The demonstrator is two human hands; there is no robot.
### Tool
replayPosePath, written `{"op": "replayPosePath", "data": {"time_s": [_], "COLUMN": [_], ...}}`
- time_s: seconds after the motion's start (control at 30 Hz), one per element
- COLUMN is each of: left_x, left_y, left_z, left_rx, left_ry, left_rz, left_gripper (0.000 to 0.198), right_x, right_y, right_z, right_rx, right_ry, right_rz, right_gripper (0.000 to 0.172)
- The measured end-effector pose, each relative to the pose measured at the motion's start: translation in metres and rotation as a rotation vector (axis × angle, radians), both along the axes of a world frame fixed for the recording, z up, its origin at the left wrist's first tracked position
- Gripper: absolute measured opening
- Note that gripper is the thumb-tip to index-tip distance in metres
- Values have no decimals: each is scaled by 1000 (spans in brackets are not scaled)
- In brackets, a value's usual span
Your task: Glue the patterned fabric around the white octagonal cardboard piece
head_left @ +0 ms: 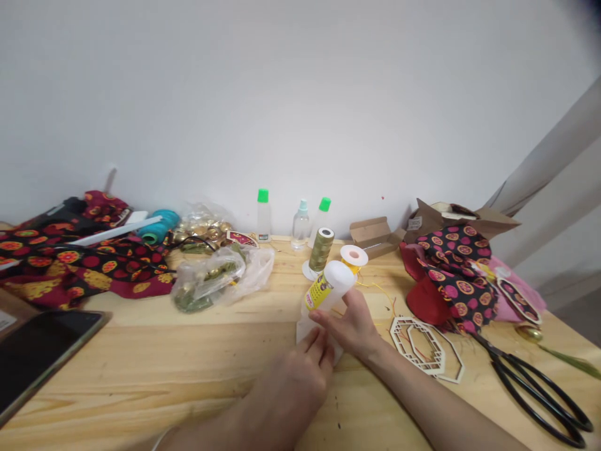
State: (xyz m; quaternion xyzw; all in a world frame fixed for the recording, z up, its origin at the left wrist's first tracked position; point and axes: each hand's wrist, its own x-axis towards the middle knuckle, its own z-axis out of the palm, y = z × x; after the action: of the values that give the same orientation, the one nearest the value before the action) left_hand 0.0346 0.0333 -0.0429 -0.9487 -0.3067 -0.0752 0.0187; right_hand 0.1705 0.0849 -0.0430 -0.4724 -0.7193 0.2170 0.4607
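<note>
At five o'clock from centre, one white bottle (331, 285) leans in the right hand (355, 326)'s grip, the left hand (303, 376)'s fingers curled at its lower end, their exact hold hidden. Around it stand two green-capped bottles (264, 219), towards ten-thirty and twelve; its yellow label (319, 290) is unreadable, and one phone (44, 354), near nine, is cut off.

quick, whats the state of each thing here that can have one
White bottle, tilted, in the right hand
Two green-capped bottles, caps on
Clear bottle, upright, top on
Phone, screen dark
Olive thread cone, upright
Teal spool, on its side
Small box, open
Large box, flaps open
Scissors, blades partly hidden, can't tell
</note>
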Motion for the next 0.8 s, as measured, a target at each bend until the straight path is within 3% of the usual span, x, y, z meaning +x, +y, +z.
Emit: {"op": "replayPosePath", "data": {"time_s": [0.23,0.4,0.6,0.8], "left_x": [0,0,-1,-2], "left_y": [-1,-1,-1,-2], "left_z": [-4,-7,-15,-19], "left_rx": [24,74,198,231], "left_ry": [-9,1,-7,-29], "left_rz": [13,5,8,9], "left_gripper": [39,34,28,26], "right_x": [5,11,18,16], "right_y": [6,10,14,12], "right_z": [2,2,6,5], "right_rx": [30,-37,-94,-143], "right_ry": [-5,110,373,452], "right_rz": [-88,-167,-105,20], "right_gripper": [30,31,38,39]}}
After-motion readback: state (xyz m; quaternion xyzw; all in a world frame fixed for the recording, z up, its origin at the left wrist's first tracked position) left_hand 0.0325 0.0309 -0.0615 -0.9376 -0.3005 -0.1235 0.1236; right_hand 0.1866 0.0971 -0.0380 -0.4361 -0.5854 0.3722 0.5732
